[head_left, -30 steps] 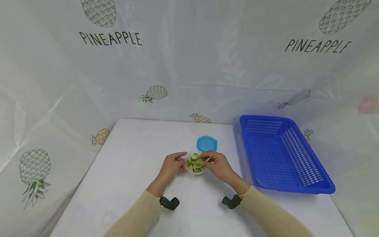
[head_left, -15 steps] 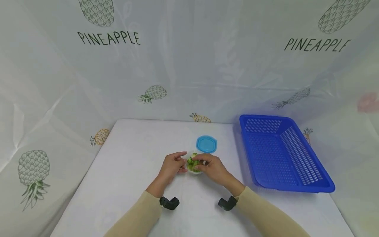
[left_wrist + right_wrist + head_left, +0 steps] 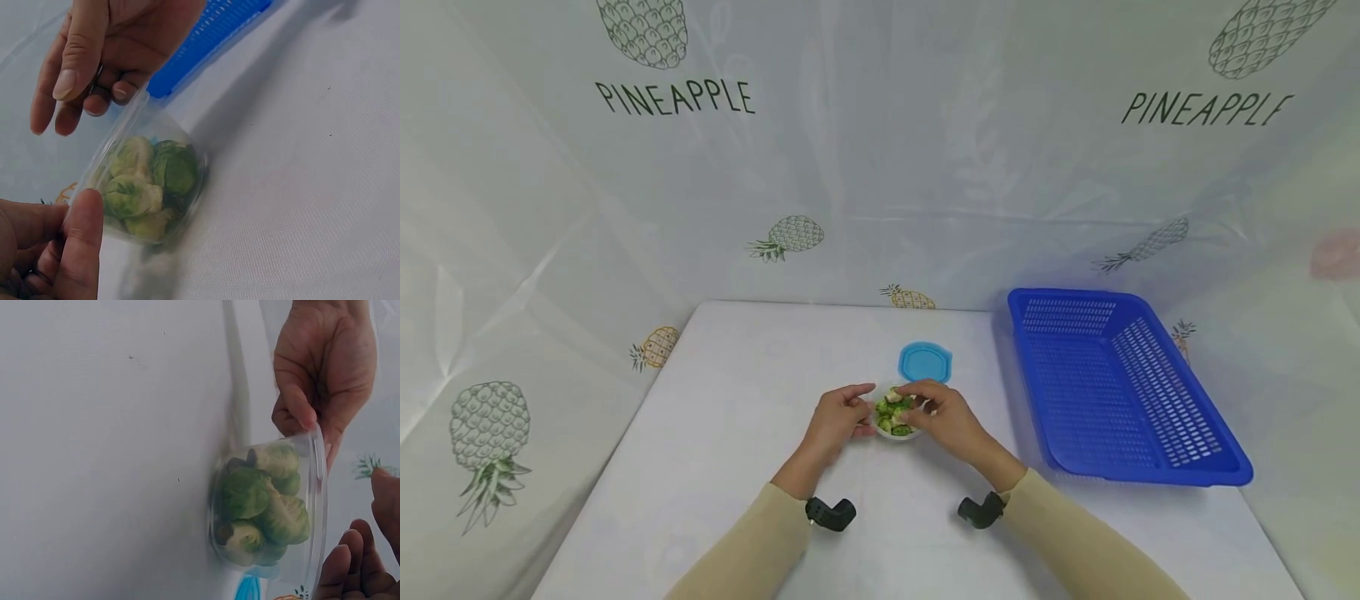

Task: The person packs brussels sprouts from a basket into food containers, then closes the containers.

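Observation:
A small clear plastic tub (image 3: 904, 437) stands on the white table in the head view, filled with several green Brussels sprouts (image 3: 247, 494). My left hand (image 3: 838, 421) is at its left side, pinching the rim with thumb and finger; that grip also shows at the lower left of the left wrist view. My right hand (image 3: 951, 423) is above the right side of the tub with fingers loosely bent. Nothing shows between its fingers (image 3: 45, 103) in the left wrist view. From the head, part of the sprouts is hidden under the right hand.
Just behind the tub lies a light blue lid (image 3: 925, 362). A large blue plastic basket (image 3: 1123, 387) stands at the right of the white table (image 3: 760, 358). Pineapple-printed sheeting (image 3: 880, 150) hangs behind and at both sides.
My right hand dipped lower and left over the sprouts half a second ago, then drew back up and right, uncovering more of them. My left hand stays at the tub.

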Tool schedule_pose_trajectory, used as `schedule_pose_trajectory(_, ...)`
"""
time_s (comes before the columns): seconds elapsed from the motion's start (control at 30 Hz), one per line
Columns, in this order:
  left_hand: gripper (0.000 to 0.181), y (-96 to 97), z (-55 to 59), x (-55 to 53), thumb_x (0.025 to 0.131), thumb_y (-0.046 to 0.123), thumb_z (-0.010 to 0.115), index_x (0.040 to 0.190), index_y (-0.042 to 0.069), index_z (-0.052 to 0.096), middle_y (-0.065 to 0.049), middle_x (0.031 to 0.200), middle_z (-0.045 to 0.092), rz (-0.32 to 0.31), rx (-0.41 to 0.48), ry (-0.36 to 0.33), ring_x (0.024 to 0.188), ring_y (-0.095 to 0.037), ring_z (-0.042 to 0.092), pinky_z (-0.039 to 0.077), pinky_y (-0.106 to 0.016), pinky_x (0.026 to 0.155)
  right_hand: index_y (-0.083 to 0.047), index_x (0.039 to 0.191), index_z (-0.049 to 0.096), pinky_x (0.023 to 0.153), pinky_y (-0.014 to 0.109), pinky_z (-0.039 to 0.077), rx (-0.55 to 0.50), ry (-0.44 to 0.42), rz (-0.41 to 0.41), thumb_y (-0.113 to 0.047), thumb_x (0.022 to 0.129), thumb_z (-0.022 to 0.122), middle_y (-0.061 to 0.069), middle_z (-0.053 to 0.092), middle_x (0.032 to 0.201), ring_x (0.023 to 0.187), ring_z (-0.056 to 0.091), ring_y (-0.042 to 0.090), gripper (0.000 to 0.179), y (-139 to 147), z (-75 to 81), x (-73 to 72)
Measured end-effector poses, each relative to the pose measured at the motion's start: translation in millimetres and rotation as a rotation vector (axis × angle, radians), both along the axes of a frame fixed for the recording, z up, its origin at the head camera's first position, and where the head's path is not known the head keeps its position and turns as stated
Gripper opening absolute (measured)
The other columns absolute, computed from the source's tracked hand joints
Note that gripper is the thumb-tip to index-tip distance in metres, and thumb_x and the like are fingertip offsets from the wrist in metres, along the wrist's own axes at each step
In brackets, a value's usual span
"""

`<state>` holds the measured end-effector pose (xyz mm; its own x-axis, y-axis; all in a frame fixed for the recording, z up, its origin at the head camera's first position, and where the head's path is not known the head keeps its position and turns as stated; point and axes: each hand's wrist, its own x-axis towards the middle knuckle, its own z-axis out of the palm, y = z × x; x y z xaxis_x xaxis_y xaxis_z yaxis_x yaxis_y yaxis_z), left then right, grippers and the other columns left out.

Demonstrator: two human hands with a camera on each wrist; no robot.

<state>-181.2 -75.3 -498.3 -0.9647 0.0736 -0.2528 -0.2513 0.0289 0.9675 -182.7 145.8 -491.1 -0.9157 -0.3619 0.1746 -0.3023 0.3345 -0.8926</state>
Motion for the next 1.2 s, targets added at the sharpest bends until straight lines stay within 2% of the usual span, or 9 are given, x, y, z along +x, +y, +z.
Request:
schedule_pose_trajectory(0.2,0.043,-2.6,-1.1,-1.7,0.101,-0.003,0.061,0.144,-0.001,0.062,-0.005,0.09,0.059,-0.025,0.012,-0.006,0.073,-0.015,0.066,0.068,-0.045,0.08,-0.009,0.132,0.073,0.078,0.025,0.056,-0.006,-0.039,0.014,-0.008,0.093,0.08,0.015,0.068,0.121,0.099,0.06,0.022,0.04,6,-0.3,-3.2)
schedule_pose_trajectory(0.4,0.044,-7.0,1.1,-4.9,0.102,0.0,0.063,0.146,0.0,0.061,-0.011,0.095,0.063,-0.08,-0.015,-0.024,0.071,-0.017,0.071,0.068,-0.041,0.079,-0.008,0.136,0.07,0.079,0.025,0.057,-0.032,-0.094,0.007,-0.007,0.093,0.08,0.018,0.067,0.124,0.101,0.062,0.024,0.043,12,-0.5,-7.1)
schedule_pose_trajectory(0.6,0.05,-14.1,0.0,-9.6,0.1,0.002,0.066,0.15,0.004,0.058,-0.013,0.096,0.064,-0.153,-0.059,-0.017,0.075,-0.017,0.069,0.068,-0.039,0.077,-0.001,0.144,0.062,0.084,0.022,0.059,-0.186,-0.218,0.025,-0.004,0.098,0.073,0.031,0.056,0.141,0.112,0.061,0.026,0.047,20,-2.8,-12.6)
schedule_pose_trajectory(0.73,0.059,-19.9,3.5,-13.9,0.1,0.007,0.069,0.156,0.007,0.051,-0.014,0.1,0.065,-0.21,-0.113,-0.009,0.082,-0.019,0.071,0.068,-0.04,0.08,-0.001,0.148,0.058,0.089,0.03,0.063,-0.301,-0.267,0.019,-0.005,0.1,0.07,0.036,0.051,0.143,0.116,0.063,0.027,0.049,28,-0.6,-17.5)
schedule_pose_trajectory(0.83,0.059,-24.5,5.5,-20.1,0.101,0.011,0.07,0.156,0.008,0.051,-0.015,0.105,0.065,-0.206,-0.151,-0.011,0.091,-0.022,0.072,0.068,-0.036,0.081,0.0,0.151,0.054,0.089,0.037,0.065,-0.373,-0.312,-0.053,-0.005,0.101,0.069,0.035,0.049,0.143,0.112,0.067,0.027,0.052,36,1.8,-22.4)
schedule_pose_trajectory(0.93,0.055,-27.8,6.8,-30.9,0.103,0.013,0.069,0.155,0.007,0.052,-0.019,0.113,0.065,-0.159,-0.153,-0.016,0.1,-0.029,0.073,0.067,-0.036,0.084,0.001,0.152,0.051,0.087,0.037,0.066,-0.414,-0.366,-0.2,-0.002,0.1,0.067,0.029,0.054,0.137,0.106,0.069,0.024,0.055,41,2.4,-30.3)
schedule_pose_trajectory(1.07,0.053,-28.0,11.7,-52.0,0.106,0.015,0.065,0.157,0.008,0.051,-0.024,0.13,0.063,-0.128,-0.089,-0.047,0.113,-0.037,0.07,0.066,-0.038,0.092,0.002,0.155,0.047,0.091,0.034,0.064,-0.468,-0.456,-0.385,-0.001,0.102,0.062,0.021,0.056,0.133,0.106,0.066,0.021,0.055,44,2.3,-42.5)
schedule_pose_trajectory(1.2,0.052,-24.2,16.6,-77.9,0.111,0.028,0.057,0.159,0.012,0.048,-0.022,0.146,0.056,-0.153,0.037,-0.118,0.131,-0.038,0.062,0.062,-0.041,0.1,0.002,0.159,0.04,0.101,0.039,0.058,-0.556,-0.519,-0.477,0.0,0.104,0.054,0.018,0.051,0.133,0.115,0.057,0.026,0.057,44,3.8,-55.0)
